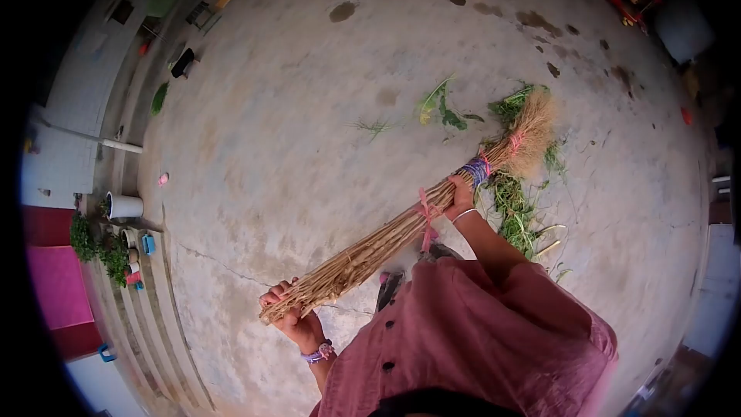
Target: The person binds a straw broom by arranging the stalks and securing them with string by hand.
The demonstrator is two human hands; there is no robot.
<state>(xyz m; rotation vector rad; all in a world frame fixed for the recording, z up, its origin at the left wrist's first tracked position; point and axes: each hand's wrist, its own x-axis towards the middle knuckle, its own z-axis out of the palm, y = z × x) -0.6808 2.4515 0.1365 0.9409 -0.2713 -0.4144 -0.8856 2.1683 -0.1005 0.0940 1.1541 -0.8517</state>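
A long broom (370,249) of bundled dry stalks lies slantwise across my front, held above the concrete floor. My left hand (292,315) grips its lower-left stalk ends, fingers curled around them. Near the brush end, my right hand (461,197) is closed on the bundle, just below a blue-purple binding (477,170). Pink ties (426,216) also wrap the stalks. The feathery tan bristles (534,133) point to the upper right, above cut green plants (512,205); whether they touch is unclear.
Loose green leaves (446,104) lie on the concrete floor (270,123). At left are steps (166,301) with potted plants (116,256) and a white bucket (125,205). Dark wet spots (538,23) mark the floor at the upper right.
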